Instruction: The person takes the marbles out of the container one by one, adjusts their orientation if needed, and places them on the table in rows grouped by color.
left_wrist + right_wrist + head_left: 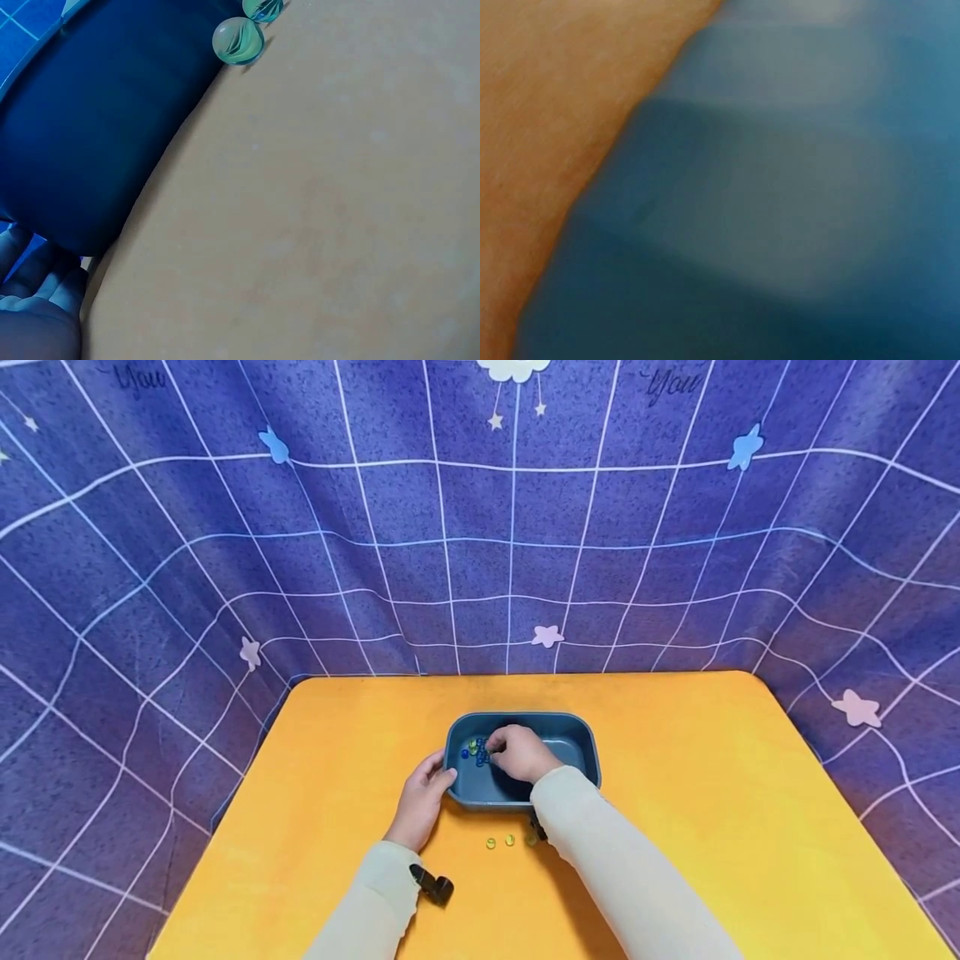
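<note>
A dark blue rectangular tub (546,802) stands on the table. My left hand (420,797) grips its left side, thumb at the rim and fingers along the outer wall; in the left wrist view those fingers (56,277) show by the tub's corner. My right hand (521,753) reaches inside with bent fingers, fingertips at a cluster of blue marbles (481,762) and yellow-green marbles (473,745). Whether a marble is between the fingertips is hidden. In front of the tub, yellow-green glass marbles (510,840) lie in a row, the rightmost beside my right sleeve. The right wrist view shows the tub wall (765,187) blurred and close.
The yellow table (675,735) extends around the tub on all sides. A blue gridded curtain (480,568) with stars hangs along its back and sides. A black wrist strap mount (433,887) sticks out from my left sleeve.
</note>
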Action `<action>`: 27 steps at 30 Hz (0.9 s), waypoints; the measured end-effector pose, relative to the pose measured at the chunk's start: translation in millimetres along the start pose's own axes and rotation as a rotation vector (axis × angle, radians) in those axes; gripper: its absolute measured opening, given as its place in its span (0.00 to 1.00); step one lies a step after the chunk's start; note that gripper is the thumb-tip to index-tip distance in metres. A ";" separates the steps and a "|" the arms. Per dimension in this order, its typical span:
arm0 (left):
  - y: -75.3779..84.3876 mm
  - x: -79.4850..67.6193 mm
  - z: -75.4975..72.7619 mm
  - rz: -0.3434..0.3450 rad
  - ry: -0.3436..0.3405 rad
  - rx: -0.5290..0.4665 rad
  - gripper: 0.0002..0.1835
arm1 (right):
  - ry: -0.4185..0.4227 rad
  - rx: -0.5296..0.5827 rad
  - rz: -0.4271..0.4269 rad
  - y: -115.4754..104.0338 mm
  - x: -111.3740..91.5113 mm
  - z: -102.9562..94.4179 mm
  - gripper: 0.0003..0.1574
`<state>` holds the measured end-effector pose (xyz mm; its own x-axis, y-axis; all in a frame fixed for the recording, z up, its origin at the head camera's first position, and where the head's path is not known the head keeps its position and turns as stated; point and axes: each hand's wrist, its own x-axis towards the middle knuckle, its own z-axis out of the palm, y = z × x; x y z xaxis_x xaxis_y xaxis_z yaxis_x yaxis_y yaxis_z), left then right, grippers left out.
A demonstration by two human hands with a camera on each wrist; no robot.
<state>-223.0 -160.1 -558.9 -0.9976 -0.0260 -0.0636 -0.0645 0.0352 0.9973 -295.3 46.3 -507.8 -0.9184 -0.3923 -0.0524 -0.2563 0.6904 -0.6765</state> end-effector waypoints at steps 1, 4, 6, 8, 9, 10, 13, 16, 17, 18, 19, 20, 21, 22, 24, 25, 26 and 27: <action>0.1 0.1 0.0 -0.002 0.000 0.001 0.24 | -0.002 0.000 0.005 0.4 0.1 0.2 0.09; 0.5 0.4 0.0 -0.009 -0.002 0.001 0.24 | -0.006 -0.001 0.018 2.2 1.2 1.0 0.09; 0.6 0.2 0.3 -0.011 0.002 0.001 0.24 | -0.005 -0.001 0.020 3.0 2.0 1.5 0.10; 0.4 0.7 0.2 -0.014 0.005 0.007 0.24 | -0.001 -0.002 0.019 3.0 2.5 1.8 0.11; 0.3 0.9 0.1 -0.015 0.007 0.010 0.24 | 0.000 -0.002 0.018 2.7 2.5 1.7 0.11; 0.4 0.9 0.0 -0.016 0.009 0.014 0.24 | 0.000 -0.004 0.018 2.6 2.6 1.7 0.11; 0.5 0.9 -0.2 -0.012 0.008 0.022 0.24 | 0.000 -0.009 0.020 2.5 3.1 1.4 0.12; 1.2 0.4 -0.4 -0.003 0.001 0.025 0.25 | 0.003 -0.007 0.023 3.7 4.1 1.3 0.12; 1.6 0.0 -0.4 0.000 -0.001 0.026 0.25 | 0.005 -0.007 0.024 4.2 4.3 1.3 0.12; 2.1 -0.4 -0.3 -0.005 0.000 0.026 0.25 | 0.010 -0.005 0.025 5.0 4.7 1.3 0.12; 2.5 -0.7 -0.4 -0.005 -0.002 0.027 0.25 | 0.013 -0.004 0.027 5.6 4.9 1.4 0.12; 2.9 -1.1 -0.3 -0.005 -0.004 0.028 0.25 | 0.017 0.002 0.033 6.3 5.4 1.8 0.12; 3.5 -1.6 -0.2 -0.005 -0.006 0.031 0.25 | 0.021 0.003 0.037 6.9 5.7 2.1 0.12; 4.0 -1.8 -0.2 -0.008 -0.006 0.030 0.25 | 0.025 0.003 0.041 7.6 6.1 2.4 0.13; 5.2 -2.7 0.1 -0.007 -0.011 0.026 0.26 | 0.031 0.011 0.051 8.7 7.0 2.9 0.13; 5.3 -2.7 0.1 -0.005 -0.012 0.022 0.26 | 0.034 0.013 0.057 8.9 7.3 3.0 0.13; 5.9 -3.0 0.2 -0.003 -0.013 0.021 0.26 | 0.037 0.018 0.062 9.2 7.8 3.1 0.13; 6.0 -3.1 0.2 -0.002 -0.013 0.019 0.26 | 0.040 0.018 0.067 9.5 8.2 3.1 0.13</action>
<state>-220.3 -159.6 -552.8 -0.9977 -0.0133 -0.0662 -0.0668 0.0539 0.9963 -304.4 47.7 -517.0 -0.9446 -0.3211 -0.0688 -0.1891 0.7033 -0.6852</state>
